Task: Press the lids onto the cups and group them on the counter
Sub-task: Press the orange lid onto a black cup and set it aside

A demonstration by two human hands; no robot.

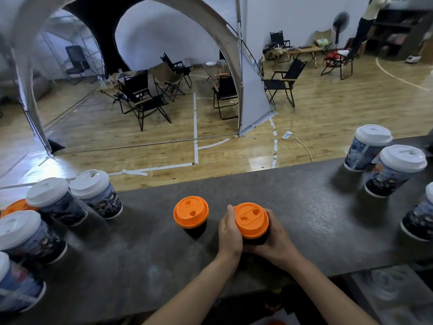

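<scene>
No lettering can be read anywhere; the print on the white-lidded cups [359, 154] is too blurred.

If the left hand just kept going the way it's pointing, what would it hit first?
The left hand meets the cup it grips, with the right hand on the cup's other side. Beyond that, the counter looks bare up to its far edge, though depth is hard to judge.

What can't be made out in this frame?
Head view:
- Held cup: its body is hidden by the left hand and right hand; whether its orange lid is fully seated cannot be told.
- Far-left orange lid: mostly behind white-lidded cups.
- Right-edge cup: cut off by the frame.
</scene>
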